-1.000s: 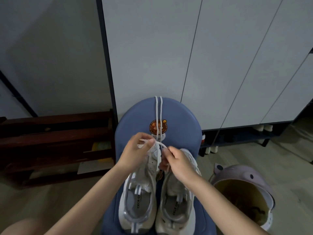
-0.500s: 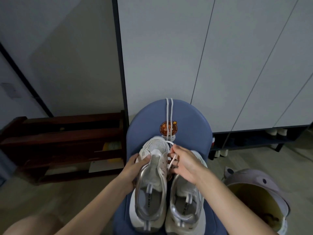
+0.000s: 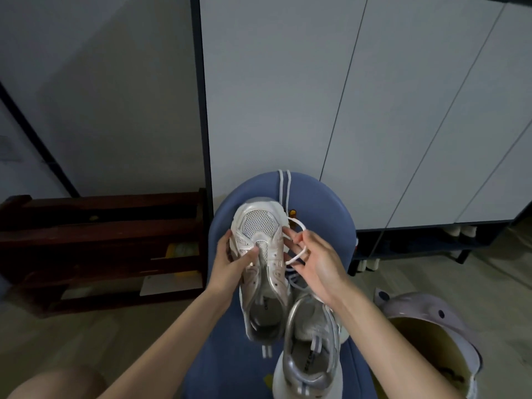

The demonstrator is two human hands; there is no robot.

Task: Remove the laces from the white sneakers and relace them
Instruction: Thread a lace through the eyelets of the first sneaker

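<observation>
I now see left shoe (image 3: 260,254) lifted off chair (image 3: 325,214), left hand (image 3: 230,263) gripping it; right hand (image 3: 313,260) fingers curled on lace (image 3: 298,240); relacing starts.

Both forearms are bare right up to where they leave the view, with no sleeve on either. The left hand (image 3: 230,262) and the right hand (image 3: 318,262) are bare too. A bare knee (image 3: 62,383) shows at the bottom left.
</observation>
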